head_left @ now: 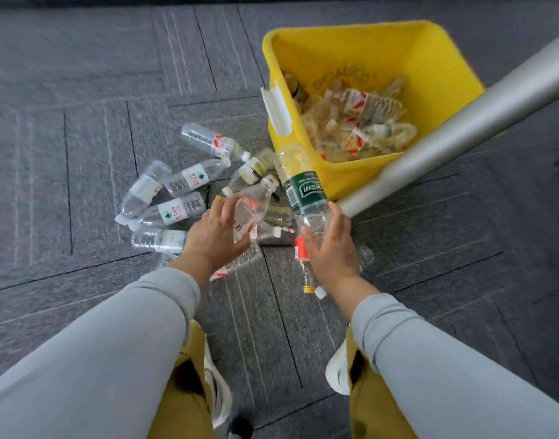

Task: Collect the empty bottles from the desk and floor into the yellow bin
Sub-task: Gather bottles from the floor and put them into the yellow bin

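The right hand (330, 248) has its grip closed round the clear end of a green-label bottle (305, 191). The far end of this bottle pokes up in front of the near wall of the yellow bin (351, 175). The bin sits far and to the right on the floor (82, 90). The left hand (213, 236) has its grip curled round a small clear bottle (253, 207) with a red and white label, just left of the green one.

More empty bottles (177, 182) lie in a heap on the floor, left of the bin and just past the left hand. A few more lie under and near the right hand. The bin already has lots of bottles in it. A grey metal leg (462, 128) slants across the bin's right corner.

I think these bottles are very light, because they are empty. The thin plastic looks soft, so it will squash if squeezed hard. It is smooth, so it can slip. A good place to hold is round the middle, or by the stiff neck near the cap, with a gentle squeeze. On the floor they will likely roll. I do not think they will break if dropped.
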A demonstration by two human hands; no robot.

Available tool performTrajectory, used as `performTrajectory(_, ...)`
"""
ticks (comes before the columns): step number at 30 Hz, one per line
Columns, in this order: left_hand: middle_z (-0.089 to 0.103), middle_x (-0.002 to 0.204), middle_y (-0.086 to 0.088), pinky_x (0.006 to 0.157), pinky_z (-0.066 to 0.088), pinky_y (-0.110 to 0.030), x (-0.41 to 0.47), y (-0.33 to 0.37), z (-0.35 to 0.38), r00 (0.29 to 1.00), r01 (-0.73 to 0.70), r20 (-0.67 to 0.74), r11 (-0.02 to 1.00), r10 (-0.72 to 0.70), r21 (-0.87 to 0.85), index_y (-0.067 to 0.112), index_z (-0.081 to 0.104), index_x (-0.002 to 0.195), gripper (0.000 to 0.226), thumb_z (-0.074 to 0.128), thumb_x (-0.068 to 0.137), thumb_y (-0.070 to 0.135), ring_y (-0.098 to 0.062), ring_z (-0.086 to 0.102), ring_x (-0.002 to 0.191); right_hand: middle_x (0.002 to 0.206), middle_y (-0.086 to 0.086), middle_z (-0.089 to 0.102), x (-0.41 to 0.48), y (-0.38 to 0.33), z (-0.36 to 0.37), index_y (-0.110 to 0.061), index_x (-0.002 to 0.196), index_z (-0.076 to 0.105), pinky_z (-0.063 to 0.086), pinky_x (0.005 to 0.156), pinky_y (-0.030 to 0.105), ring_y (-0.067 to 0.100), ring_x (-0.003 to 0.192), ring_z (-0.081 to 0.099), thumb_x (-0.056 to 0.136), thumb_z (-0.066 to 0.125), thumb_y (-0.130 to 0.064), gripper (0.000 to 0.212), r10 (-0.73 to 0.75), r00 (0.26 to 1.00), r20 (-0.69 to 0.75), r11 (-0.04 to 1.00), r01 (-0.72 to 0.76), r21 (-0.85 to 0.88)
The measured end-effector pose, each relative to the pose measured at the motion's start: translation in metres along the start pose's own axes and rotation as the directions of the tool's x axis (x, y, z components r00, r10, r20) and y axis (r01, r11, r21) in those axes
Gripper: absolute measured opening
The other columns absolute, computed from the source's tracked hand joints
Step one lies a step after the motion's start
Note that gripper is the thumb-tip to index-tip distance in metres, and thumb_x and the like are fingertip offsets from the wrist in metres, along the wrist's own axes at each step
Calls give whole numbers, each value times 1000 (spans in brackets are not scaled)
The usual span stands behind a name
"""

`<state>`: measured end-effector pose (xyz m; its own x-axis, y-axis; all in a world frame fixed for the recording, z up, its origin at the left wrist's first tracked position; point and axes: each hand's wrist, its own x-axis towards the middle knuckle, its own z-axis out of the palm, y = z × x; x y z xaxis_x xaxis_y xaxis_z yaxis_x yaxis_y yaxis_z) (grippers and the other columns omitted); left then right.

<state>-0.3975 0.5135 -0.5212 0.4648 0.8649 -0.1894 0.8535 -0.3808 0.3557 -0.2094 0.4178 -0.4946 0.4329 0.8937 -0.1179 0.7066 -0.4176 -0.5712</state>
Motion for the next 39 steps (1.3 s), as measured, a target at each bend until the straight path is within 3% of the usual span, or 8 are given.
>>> performTrajectory(7, 38, 133, -12, 81, 54, -45, 9, 34, -57, 988, 33, -144, 988, -56, -153, 16, 20, 145, 73, 54, 88, 46, -31, 52, 112, 140, 16, 37, 34, -43, -58, -12, 144, 21, 47, 91, 41, 31, 120, 47, 92, 54, -36, 66, -102, 981, -162, 994, 106, 11)
performTrajectory(11, 39, 132, -14, 81, 51, -41, 20, 60, -88, 977, -13, -209, 983, -26, -182, 14, 21, 146, 73, 56, 89, 42, -31, 49, 116, 150, 16, 24, 97, -66, -113, -19, 148, 10, 41, 100, 46, 34, 131, 35, 93, 48, -44, 72, -30, 957, -290, 998, 13, -62)
performTrajectory(15, 38, 135, -9, 82, 50, -38, 36, 82, -126, 963, -87, -264, 987, 48, -138, 17, 20, 146, 69, 52, 91, 44, -28, 49, 116, 156, 13, 10, 119, -75, -150, -23, 150, 5, 26, 110, 47, 35, 140, 19, 97, 39, -43, 66, 55, 976, -209, 991, -79, -105)
performTrajectory(19, 36, 139, -7, 90, 50, -41, 56, 96, -151, 965, -120, -241, 991, 104, -52, 20, 14, 148, 71, 49, 91, 46, -28, 47, 120, 150, 12, 27, 94, -65, -156, -20, 147, 15, 36, 102, 42, 31, 133, 33, 95, 47, -31, 62, 40, 983, -179, 995, -55, -80)
performTrajectory(25, 28, 149, -2, 94, 46, -41, 72, 132, -154, 978, -179, -88, 979, 188, 97, 25, 6, 149, 73, 47, 92, 47, -29, 41, 128, 149, 9, 31, 66, -35, -149, -19, 147, 18, 43, 99, 42, 29, 131, 38, 93, 50, -26, 63, 113, 992, -60, 988, -119, -101)
performTrajectory(29, 14, 157, -3, 113, 24, -48, 118, 180, -172, 949, -232, -157, 945, 272, 232, 31, 1, 149, 75, 45, 93, 49, -29, 19, 142, 145, 7, 37, 57, -23, -162, -20, 144, 25, 44, 94, 41, 29, 128, 41, 93, 51, -23, 57, 82, 995, -56, 990, -88, -108)
performTrajectory(32, 7, 158, -5, 115, 13, -53, 133, 206, -177, 952, -214, -165, 945, 259, 248, 32, 0, 149, 78, 49, 91, 49, -31, 7, 145, 143, 9, 39, 48, -16, -175, -17, 142, 28, 43, 93, 41, 30, 127, 41, 92, 52, -21, 54, 66, 994, -83, 989, -76, -126)
performTrajectory(39, 25, 149, -5, 107, 27, -41, 67, 199, -128, 952, -260, -78, 913, 297, 314, 23, 17, 146, 66, 47, 92, 46, -28, 26, 135, 145, 7, 34, 14, 0, -185, -16, 143, 23, 44, 94, 43, 29, 128, 37, 94, 47, -25, 55, 97, 995, -22, 968, -100, -230)
